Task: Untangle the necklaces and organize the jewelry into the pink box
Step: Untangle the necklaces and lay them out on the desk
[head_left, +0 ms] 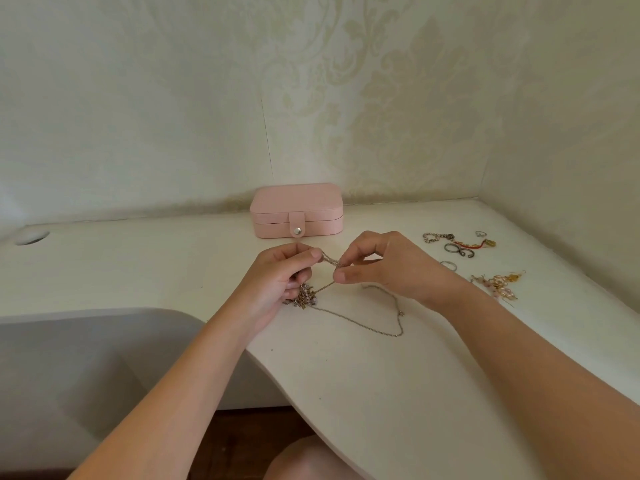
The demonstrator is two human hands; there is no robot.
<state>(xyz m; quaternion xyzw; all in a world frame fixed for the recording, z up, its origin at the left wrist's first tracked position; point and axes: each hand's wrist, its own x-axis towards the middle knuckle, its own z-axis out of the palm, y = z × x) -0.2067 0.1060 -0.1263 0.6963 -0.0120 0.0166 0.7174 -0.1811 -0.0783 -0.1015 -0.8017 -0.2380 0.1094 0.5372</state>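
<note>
Left hand [277, 275]: showing bare, a short plain thumbnail catching the light.
Right hand [384, 265]: showing bare too, nails looking short and plain.
Left forearm [194, 368]: running bare right down to the bottom edge.
Right forearm [519, 344]: running bare out to the right edge.
Knee [304, 459]: peeking in at the bottom, rounded and blurred; bare or covered, I cannot tell.

Soft even daylight, faint shadows, curved wide-angle edges.
</note>
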